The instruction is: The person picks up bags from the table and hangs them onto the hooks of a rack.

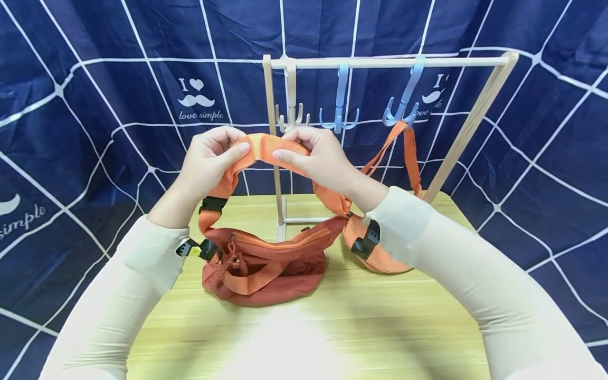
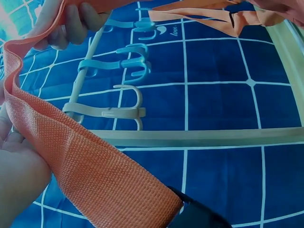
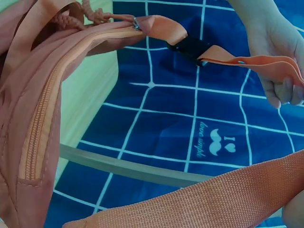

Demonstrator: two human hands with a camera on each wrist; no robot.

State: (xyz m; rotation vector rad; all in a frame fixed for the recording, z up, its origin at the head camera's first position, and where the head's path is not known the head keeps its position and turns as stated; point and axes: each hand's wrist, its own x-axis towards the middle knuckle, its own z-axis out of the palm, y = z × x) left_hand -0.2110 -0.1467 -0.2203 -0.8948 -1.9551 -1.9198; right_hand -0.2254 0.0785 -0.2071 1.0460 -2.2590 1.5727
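Both hands hold up the orange strap [image 1: 273, 146] of a rust-red bag [image 1: 285, 277] that sits on the table. My left hand [image 1: 209, 158] pinches the strap between thumb and fingers, left of its top bend. On the other side of the bend, my right hand [image 1: 323, 158] pinches it the same way. A black buckle [image 1: 213, 204] joins the strap near the bag's left end. In the left wrist view the webbing [image 2: 95, 161] runs down from the left palm. The right wrist view shows the bag's zipper [image 3: 35, 128] up close.
A wooden rack [image 1: 446, 137] stands behind the bag. From its bar hang a beige hook [image 1: 292, 95], a blue hook [image 1: 340, 100] and another blue hook [image 1: 406, 92]. A second orange bag [image 1: 375, 258] hangs by its strap from the right hook, its body at the table [image 1: 404, 327].
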